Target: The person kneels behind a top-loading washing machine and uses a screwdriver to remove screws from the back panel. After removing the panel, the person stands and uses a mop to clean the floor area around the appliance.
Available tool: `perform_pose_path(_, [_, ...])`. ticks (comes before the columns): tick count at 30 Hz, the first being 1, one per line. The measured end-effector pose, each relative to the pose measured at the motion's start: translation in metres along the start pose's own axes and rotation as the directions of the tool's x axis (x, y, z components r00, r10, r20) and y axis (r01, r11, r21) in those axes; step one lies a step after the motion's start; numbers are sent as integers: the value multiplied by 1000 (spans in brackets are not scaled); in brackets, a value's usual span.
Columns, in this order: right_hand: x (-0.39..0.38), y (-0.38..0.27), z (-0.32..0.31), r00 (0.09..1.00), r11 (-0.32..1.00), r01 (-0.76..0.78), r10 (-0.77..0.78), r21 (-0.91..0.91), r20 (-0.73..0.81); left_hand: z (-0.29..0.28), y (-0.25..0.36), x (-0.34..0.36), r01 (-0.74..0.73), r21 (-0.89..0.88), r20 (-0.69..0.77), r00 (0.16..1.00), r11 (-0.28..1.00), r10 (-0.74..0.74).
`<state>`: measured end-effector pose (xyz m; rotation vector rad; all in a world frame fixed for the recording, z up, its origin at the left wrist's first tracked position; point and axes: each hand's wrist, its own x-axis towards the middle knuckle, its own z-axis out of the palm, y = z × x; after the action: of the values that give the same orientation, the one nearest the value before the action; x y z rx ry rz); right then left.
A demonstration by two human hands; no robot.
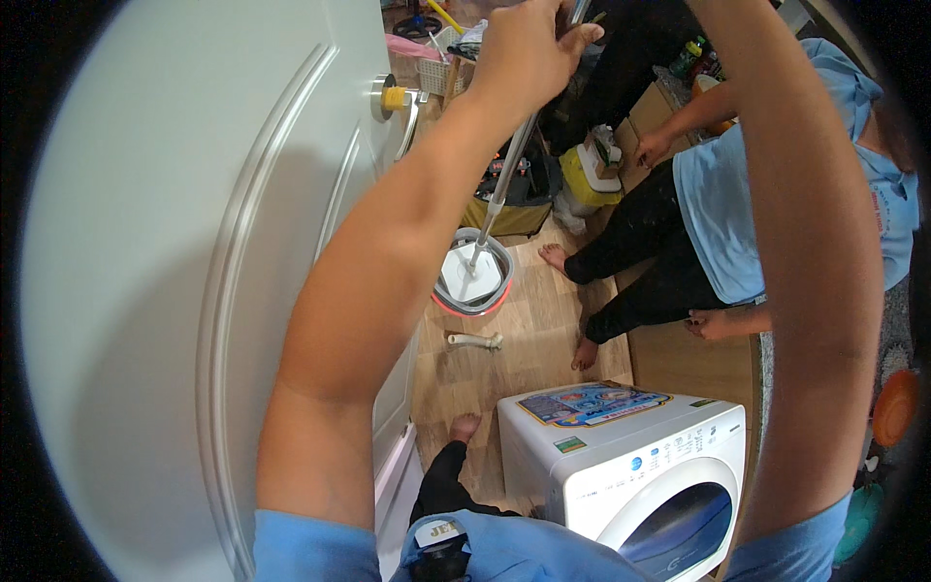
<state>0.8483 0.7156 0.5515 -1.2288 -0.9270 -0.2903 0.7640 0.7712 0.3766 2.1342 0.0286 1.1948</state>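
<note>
My left hand [538, 50] is raised at the top of the view, its fingers closed round the metal pole of a flat mop [506, 179]. The pole slants down to a white squarish mop head, which sits inside a round grey bucket [507, 274] with an orange-red lower part. My right arm reaches up along the right side and leaves the picture at the top, so my right hand is hidden from view. On the floor, just nearer than the bucket, lies a short pale pipe-like piece [473, 341].
A white door [262, 194] with a metal handle fills the left. At the lower right stands a white washing machine [582, 466]. A barefoot person in a light blue shirt [722, 213] stands by the counter at right. Behind the bucket are a dark bag [529, 209] and a yellow-and-white bin [587, 175].
</note>
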Motion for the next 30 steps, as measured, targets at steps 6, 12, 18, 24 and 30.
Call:
perform_pose_path(6, [-51, -4, 17, 988, 994, -108, 107, -7, -109, 6, -20, -40, -13, -49, -28, 1000, 999, 12])
perform_pose_path(12, [-63, 8, 33, 998, 999, -43, 44, 11, -47, 1, -26, -57, 63, -21, -90, 994, 998, -65])
perform_pose_path(18, [-31, 2, 29, 972, 976, -211, 202, 60, 119, -13, -21, -40, 65, 6, -71, 995, 998, -64])
perform_pose_path(24, [-4, -8, 20, 967, 977, -191, 170, 93, 191, -27, 10, -10, 164, 24, 20, 986, 986, -164])
perform_pose_path(30, [-26, 21, 19, 977, 978, -192, 182, 87, 113, 3, -29, -33, 78, 69, -45, 996, 995, -75])
